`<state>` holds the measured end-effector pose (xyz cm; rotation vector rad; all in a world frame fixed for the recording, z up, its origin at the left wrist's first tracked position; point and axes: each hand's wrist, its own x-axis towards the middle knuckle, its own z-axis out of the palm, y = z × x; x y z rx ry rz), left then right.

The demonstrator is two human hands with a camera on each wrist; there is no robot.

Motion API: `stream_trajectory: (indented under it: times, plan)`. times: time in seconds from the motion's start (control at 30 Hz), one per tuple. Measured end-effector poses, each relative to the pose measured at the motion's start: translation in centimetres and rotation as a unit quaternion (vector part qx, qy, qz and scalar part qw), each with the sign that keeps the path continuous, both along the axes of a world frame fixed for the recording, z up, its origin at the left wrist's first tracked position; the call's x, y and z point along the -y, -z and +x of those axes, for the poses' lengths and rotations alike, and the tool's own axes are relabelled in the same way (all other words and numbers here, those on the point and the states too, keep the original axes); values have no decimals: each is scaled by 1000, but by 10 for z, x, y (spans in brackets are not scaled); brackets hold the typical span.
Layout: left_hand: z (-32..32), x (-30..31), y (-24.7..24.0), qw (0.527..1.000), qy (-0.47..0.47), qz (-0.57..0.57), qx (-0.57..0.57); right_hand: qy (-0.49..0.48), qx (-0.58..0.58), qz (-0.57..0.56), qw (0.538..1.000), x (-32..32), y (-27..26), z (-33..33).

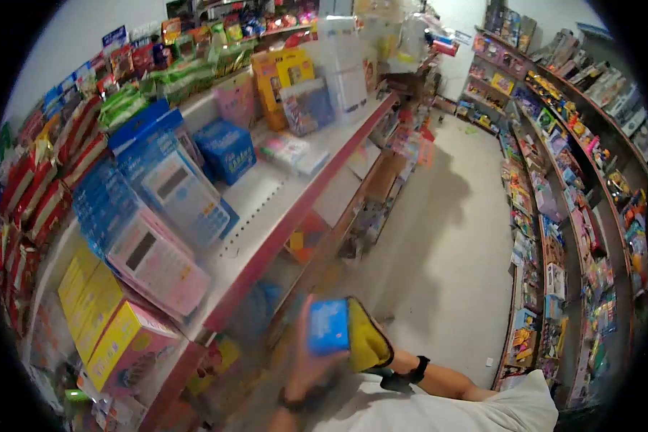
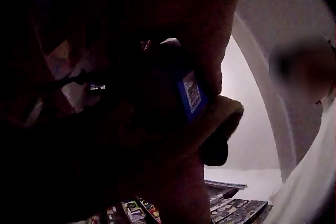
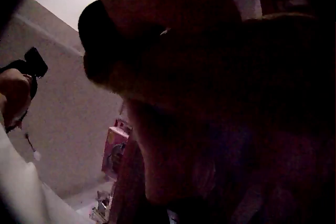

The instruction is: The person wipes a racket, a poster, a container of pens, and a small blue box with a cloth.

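My left hand (image 1: 311, 366), blurred in the head view, grips a small blue box (image 1: 328, 327) from its left side. Against the box's right side lies a yellow cloth with a dark edge (image 1: 368, 338). My right hand (image 1: 399, 360) holds this cloth, which hides most of its fingers. In the left wrist view the blue box (image 2: 190, 95) shows a white label beside the cloth (image 2: 226, 113). The right wrist view is very dark, with the cloth (image 3: 110, 79) stretching across it.
On the left, a shelf (image 1: 248, 248) with a red edge bears packaged calculators (image 1: 162, 263), a larger blue box (image 1: 225, 150) and yellow boxes (image 1: 115, 338). Tiled floor (image 1: 439, 237) runs between it and the stocked shelves (image 1: 554, 194) at right.
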<state>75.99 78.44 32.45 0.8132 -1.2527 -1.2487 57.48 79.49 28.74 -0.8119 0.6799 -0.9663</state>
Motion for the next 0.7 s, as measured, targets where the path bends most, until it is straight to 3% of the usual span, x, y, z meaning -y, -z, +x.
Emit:
stream_trajectory:
  times: [0.03, 0.1, 0.17, 0.47, 0.5, 0.57, 0.6, 0.7]
  plan:
    - [7, -8, 5, 1000, -11, 12, 7, 32, -157, -157, 974, -11, -24, 13]
    - [10, -31, 1, 999, -8, 46, 10, 26, -146, -103, 984, -24, -10, 13]
    - [5, -38, -7, 996, -3, 71, -61, 15, -122, -48, 991, -30, 0, 9]
    - [-42, -25, 22, 989, 78, -27, -126, 73, -120, -19, 990, -56, 10, -21]
    - [-49, -23, 6, 987, 87, -32, -129, 85, -113, -17, 990, -53, 8, -28]
    - [-57, -31, -37, 968, 179, 131, -114, 106, -88, -8, 990, -44, 4, -41]
    - [-65, -20, -17, 987, 112, -115, 3, 116, -78, -4, 990, -41, 2, -47]
    - [-82, -7, -15, 983, 84, -163, 18, 124, -63, -7, 990, -28, 3, -53]
